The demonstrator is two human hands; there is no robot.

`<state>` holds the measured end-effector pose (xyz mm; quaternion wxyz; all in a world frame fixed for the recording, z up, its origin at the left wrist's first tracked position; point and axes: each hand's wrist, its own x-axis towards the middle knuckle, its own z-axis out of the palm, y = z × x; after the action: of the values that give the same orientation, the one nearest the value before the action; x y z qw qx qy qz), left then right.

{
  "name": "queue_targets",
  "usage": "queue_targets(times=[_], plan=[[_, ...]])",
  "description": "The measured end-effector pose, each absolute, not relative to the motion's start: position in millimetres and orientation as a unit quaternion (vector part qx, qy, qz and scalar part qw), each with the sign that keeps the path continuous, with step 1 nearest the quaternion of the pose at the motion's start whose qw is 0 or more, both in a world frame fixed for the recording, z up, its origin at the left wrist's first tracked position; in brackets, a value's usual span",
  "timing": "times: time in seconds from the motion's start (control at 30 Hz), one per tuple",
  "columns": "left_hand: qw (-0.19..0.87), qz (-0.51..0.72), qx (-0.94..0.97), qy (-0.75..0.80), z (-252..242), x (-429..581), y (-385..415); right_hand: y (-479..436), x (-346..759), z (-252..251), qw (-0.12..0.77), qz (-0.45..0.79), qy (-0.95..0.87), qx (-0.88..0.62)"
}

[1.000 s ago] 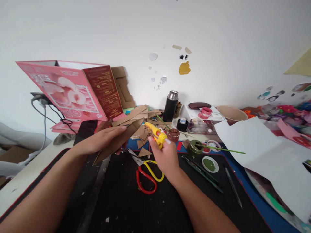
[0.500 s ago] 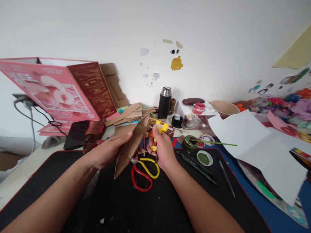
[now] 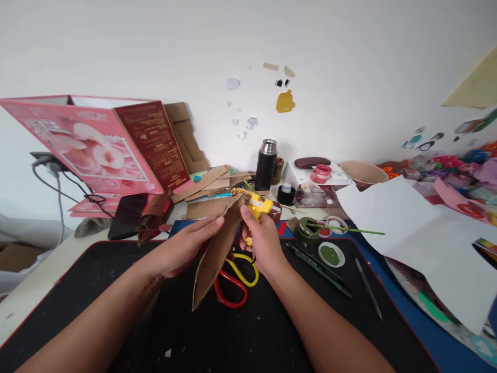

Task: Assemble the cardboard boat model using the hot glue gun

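Observation:
My left hand (image 3: 190,241) grips a long folded cardboard piece (image 3: 218,254), its thumb on the near face and its other fingers mostly hidden behind. The piece tilts, pointed end toward me. Wrapped round a yellow glue gun (image 3: 258,204), my right hand (image 3: 262,235) is just right of the cardboard. The gun's front end is by the far end of the cardboard, where the nozzle is hidden. Scissors with one red and one yellow handle (image 3: 244,277) lie on the black mat (image 3: 217,342) under the hands.
Behind are cardboard scraps (image 3: 205,209), a black flask (image 3: 266,166) and a pink box (image 3: 93,145). Rightward lie an open green paint jar (image 3: 306,231) with a brush across it, a green-filled lid (image 3: 331,255), pens (image 3: 367,285) and white paper (image 3: 423,243). A phone (image 3: 127,216) rests left.
The cardboard has turned steeper, its pointed near end shifting right and toward me. My left hand has moved slightly right with it. The whole view has shifted a little.

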<state>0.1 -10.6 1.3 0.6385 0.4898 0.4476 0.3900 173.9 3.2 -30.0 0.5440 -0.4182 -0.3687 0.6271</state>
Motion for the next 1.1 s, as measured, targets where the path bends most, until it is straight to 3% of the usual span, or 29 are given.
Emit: queue_targets(times=[0.17,0.5,0.8,1.1], plan=[[0.539,0.385,0.513,0.546,9,4,-15,0,170,-31,0.545,0.626,-0.375,-0.411],[0.566,0.475,0.435,0.514,23,8,-16,0,171,-31,0.558,0.654,-0.354,-0.368],[0.421,0.686,0.349,0.479,28,4,-9,-2,163,-38,0.520,0.672,-0.363,-0.382],[0.482,0.688,0.343,0.420,22,11,-12,-3,163,-50,0.496,0.654,-0.449,-0.354]])
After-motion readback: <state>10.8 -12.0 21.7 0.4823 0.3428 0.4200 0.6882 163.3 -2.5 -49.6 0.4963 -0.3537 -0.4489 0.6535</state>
